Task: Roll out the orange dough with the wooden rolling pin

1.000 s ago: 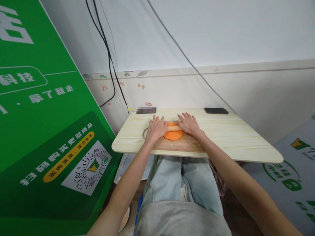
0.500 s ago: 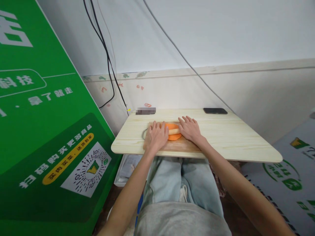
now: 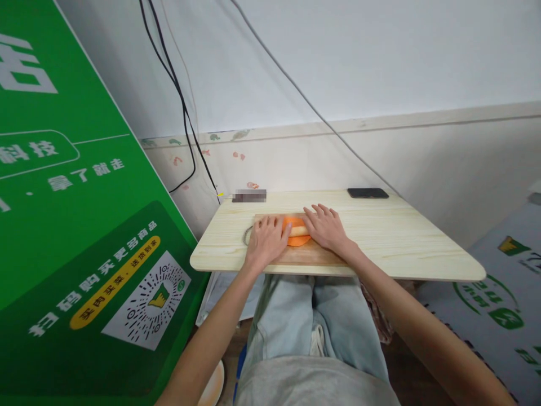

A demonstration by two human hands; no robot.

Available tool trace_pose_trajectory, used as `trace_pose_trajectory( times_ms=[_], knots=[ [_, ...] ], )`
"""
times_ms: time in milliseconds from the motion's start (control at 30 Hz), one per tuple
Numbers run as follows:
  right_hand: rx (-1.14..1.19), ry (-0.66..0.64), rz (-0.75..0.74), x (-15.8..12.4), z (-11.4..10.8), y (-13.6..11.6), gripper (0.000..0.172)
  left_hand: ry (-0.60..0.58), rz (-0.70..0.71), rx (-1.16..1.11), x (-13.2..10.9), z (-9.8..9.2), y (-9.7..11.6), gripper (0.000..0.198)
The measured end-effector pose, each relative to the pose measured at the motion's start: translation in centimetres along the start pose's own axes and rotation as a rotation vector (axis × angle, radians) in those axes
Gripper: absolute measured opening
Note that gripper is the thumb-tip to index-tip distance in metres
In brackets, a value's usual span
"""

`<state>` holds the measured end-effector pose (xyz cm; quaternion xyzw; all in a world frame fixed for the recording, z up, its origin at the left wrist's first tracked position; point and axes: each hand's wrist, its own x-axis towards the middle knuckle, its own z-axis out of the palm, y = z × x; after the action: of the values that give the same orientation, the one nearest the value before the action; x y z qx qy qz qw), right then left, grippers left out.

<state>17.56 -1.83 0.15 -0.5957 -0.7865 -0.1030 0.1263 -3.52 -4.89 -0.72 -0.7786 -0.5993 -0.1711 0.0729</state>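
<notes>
Both palms press down on a pale wooden rolling pin (image 3: 300, 231), which lies crosswise over a flat orange sheet of what looks like dough (image 3: 298, 241). My left hand (image 3: 269, 239) covers the pin's left end, fingers stretched forward and thumb along the pin. On the right end rests my right hand (image 3: 324, 225), open, its fingers spread out past the pin. Beneath is a wooden board (image 3: 306, 257) with a metal loop handle (image 3: 247, 235) at its left. The hands hide both ends of the pin and the sheet's left side.
The board lies on a light wood-grain table (image 3: 406, 242) against the wall. A black phone (image 3: 368, 193) is at the back right; a blurred-out dark object (image 3: 249, 196) is at the back left. Cables (image 3: 186, 107) hang down. A green sign panel (image 3: 84, 214) stands on the left.
The view has shifted slightly, so the table sits a little lower. My left hand's fingertips have drawn back slightly over the board. A round plate shows at the lower left.
</notes>
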Motion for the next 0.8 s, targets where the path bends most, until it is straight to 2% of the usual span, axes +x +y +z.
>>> trace_pose_trajectory(
  times_ms=[100,167,267,400,500,600,700,800],
  knots=[
    [0.070,0.015,-0.100,-2.0,-0.4,0.8,0.062,-0.047,0.007,-0.055,-1.1,-0.1,-0.1,0.061],
    [0.125,0.002,-0.217,-2.6,-0.7,1.7,0.058,-0.097,-0.005,-0.089,-0.7,-0.2,-0.5,0.061],
    [0.193,-0.004,-0.383,-2.7,-1.2,2.9,0.046,-0.159,-0.014,-0.151,1.3,-0.4,-1.6,0.060],
    [0.220,0.020,-0.482,-2.3,-1.6,3.6,0.033,-0.248,0.061,-0.266,4.9,-0.8,-2.7,0.058],
    [0.199,0.033,-0.486,-1.8,-1.9,3.6,0.033,-0.340,0.202,-0.374,7.5,-0.9,-2.5,0.058],
    [0.177,0.018,-0.449,-1.4,-2.1,3.4,0.036,-0.402,0.308,-0.444,9.5,-0.8,-1.1,0.057],
    [0.153,-0.010,-0.390,-1.4,-2.1,3.3,0.039,-0.374,0.309,-0.441,10.6,-0.5,0.7,0.052],
    [0.105,-0.002,-0.332,-1.7,-2.1,3.4,0.040,-0.338,0.298,-0.430,10.9,-0.3,1.9,0.058]
  ],
)
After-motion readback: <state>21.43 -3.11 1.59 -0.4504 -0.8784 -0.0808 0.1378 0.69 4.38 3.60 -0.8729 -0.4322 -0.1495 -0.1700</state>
